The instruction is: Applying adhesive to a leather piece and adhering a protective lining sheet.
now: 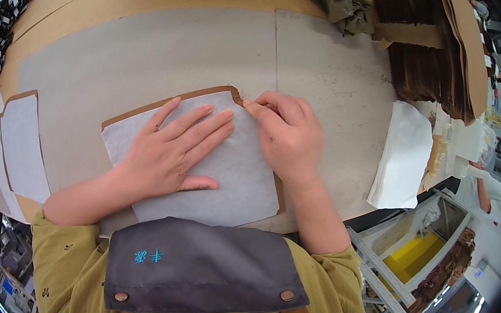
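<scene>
A white sheet (pixel 243 162) lies on a brown panel, whose brown edge (pixel 193 92) shows along the far side and down the right side. My left hand (pixel 168 147) rests flat on the sheet with its fingers spread. At the far right corner, my right hand (pixel 287 133) has thumb and fingertips closed on the brown edge beside a notch. Its grip partly hides that corner. The panel's material cannot be told from here.
A similar white piece with brown edging (pixel 23 143) lies at the left. White sheets (pixel 401 158) are stacked at the right, near a tall pile of brown pieces (pixel 422 58). Dark green cloth (pixel 347 10) lies at the back, and a frame cart (pixel 412 255) stands beyond the right table edge.
</scene>
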Available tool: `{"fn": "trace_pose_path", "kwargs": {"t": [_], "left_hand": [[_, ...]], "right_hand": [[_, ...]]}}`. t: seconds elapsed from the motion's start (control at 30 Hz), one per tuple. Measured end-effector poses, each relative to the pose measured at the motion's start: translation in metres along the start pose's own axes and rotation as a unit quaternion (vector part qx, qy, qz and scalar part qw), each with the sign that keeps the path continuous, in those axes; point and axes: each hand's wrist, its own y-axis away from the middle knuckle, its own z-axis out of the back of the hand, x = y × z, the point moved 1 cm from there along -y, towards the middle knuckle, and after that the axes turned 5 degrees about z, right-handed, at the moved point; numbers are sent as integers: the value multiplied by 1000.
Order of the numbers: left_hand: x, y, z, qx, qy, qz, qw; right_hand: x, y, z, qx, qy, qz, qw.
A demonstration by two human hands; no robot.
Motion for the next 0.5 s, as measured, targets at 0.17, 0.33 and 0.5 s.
{"fn": "trace_pose_path", "kwargs": {"t": [0.17,0.33,0.5], "left_hand": [[1,-1,0,6,40,15,999],[1,0,1,17,42,19,999],[0,0,4,36,40,31,998]], "right_hand": [[0,0,2,10,-5,-9,1000],[-4,3,1,-4,-50,-28,998],[4,6,13,36,-55,-22,998]]}}
